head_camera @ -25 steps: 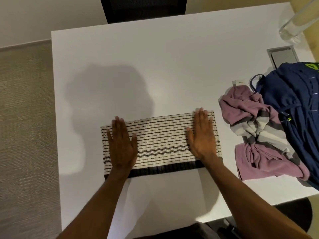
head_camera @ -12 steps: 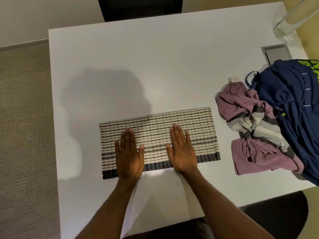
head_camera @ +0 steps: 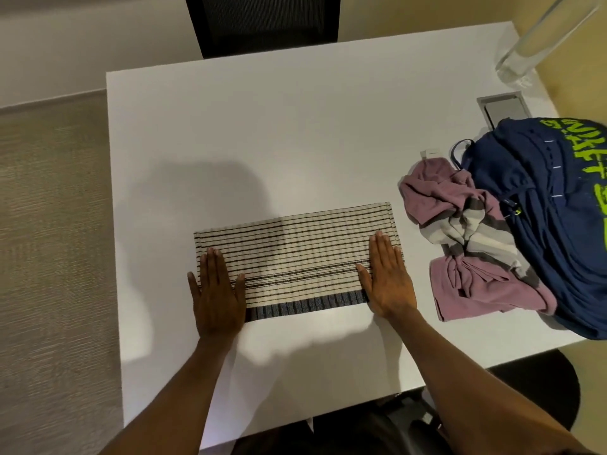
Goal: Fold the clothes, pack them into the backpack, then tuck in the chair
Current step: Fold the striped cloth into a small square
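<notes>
A cream garment with thin dark stripes and a dark hem (head_camera: 295, 257) lies folded into a long rectangle on the white table (head_camera: 295, 133). My left hand (head_camera: 217, 290) rests flat on its left end, fingers spread. Flat on the garment's right end lies my right hand (head_camera: 387, 277). A crumpled mauve and grey garment (head_camera: 466, 238) sits to the right, touching a navy backpack with green lettering (head_camera: 551, 205) at the table's right edge.
A black chair (head_camera: 262, 24) stands beyond the table's far edge. A grey inset panel (head_camera: 502, 108) and a clear glass vase (head_camera: 532, 47) sit at the far right corner. Another dark chair seat (head_camera: 538, 399) shows below the near right edge. Carpet lies to the left.
Both hands slid from the middle of the striped garment outward to its two ends, staying flat on it. The garment has kept its folded shape.
</notes>
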Available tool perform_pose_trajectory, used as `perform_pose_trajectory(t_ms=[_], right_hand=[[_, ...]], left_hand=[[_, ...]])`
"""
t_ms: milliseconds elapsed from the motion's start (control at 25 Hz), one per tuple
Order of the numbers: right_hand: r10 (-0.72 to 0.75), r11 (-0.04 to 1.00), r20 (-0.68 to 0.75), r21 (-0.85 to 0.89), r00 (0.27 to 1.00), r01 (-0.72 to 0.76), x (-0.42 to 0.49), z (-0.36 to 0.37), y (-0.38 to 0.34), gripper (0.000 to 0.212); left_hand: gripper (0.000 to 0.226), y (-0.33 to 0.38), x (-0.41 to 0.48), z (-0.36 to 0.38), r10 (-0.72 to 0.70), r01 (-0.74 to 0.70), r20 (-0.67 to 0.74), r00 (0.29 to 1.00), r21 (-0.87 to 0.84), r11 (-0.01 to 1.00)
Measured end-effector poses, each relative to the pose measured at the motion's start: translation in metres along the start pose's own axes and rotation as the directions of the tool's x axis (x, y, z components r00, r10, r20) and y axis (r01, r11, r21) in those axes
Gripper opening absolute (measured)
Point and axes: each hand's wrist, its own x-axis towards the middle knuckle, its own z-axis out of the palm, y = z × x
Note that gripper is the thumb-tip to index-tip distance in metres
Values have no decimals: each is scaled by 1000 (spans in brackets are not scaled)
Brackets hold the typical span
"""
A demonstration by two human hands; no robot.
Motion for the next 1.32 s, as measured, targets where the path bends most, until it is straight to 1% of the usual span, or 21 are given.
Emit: perform_pose_trajectory(t_ms=[160,240,320,480,600,720,880,1000,1080,1160,1240,1320], right_hand=[[-47,998,28,-34,998,48,18,-24,-1,70],[-79,993,25,-84,997,81,39,-37,-6,68],[-109,989,27,-99,994,111,64,-47,-11,66],[-208,976,-17,-69,978,207,107,-62,-11,48],[-255,966,-17,-44,967,254,128,-67,-6,43],[-244,970,37,-12,969,244,137,-72,-2,41],[-232,972,80,-1,969,233,142,-76,5,36],[-209,975,89,-61,974,214,146,-75,13,34],[-215,970,90,-93,973,223,149,-78,15,28],[-210,967,152,-111,966,228,153,-84,13,19],[-181,966,215,-147,960,215,158,-90,11,15],[-143,962,214,-200,966,187,162,-94,10,16]], left_hand=[[70,-13,21,-21,53,-54,45,998,5,999],[67,-11,40,-31,141,-142,70,988,10,990],[61,-7,63,-40,223,-225,83,971,14,974],[49,-3,104,-53,209,-209,84,974,-8,978],[36,-6,121,-57,254,-261,117,960,56,964],[24,-7,125,-60,300,-309,124,946,59,949],[18,-11,130,-61,275,-282,139,952,37,959],[15,-11,138,-65,265,-271,179,947,6,963],[12,-9,141,-68,267,-271,222,938,-12,962],[14,-10,144,-72,264,-268,239,934,-19,963],[13,-12,147,-75,266,-278,251,931,16,960],[12,-13,152,-79,268,-291,248,931,61,955]])
